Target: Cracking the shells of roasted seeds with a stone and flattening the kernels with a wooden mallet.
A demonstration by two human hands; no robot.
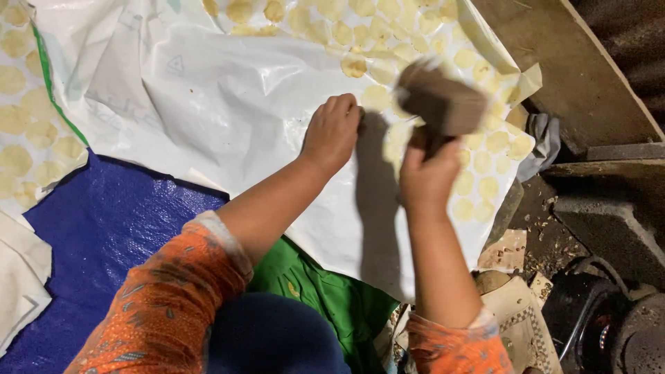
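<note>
**Flattening work partly done on the white sheet**

Sheet of white plastic [228, 104] covered most of the floor in view, over a blue tarpaulin [104, 215] and a green cloth [325, 291]. Many pale yellow flattened discs [478, 187] already lay on it: a dense patch along the top edge and the right side, and a second group on another sheet at the far left [21, 131]. The middle and the left part of the white sheet were bare, so I judge that a good share of the pieces was finished and much room was left for more.

The wooden mallet [443, 100] was raised over the right patch and looked blurred. The right hand [426, 173] gripped its handle with the fingers wrapped closed around it. The left hand [332, 128] rested on the sheet just beside the discs, its fingers curled under and pressing down; whether they pinched a piece I could not tell. One disc [354, 66] lay near this hand, a little apart from the others. Dark stone blocks [609, 221] stood at the right.
</note>
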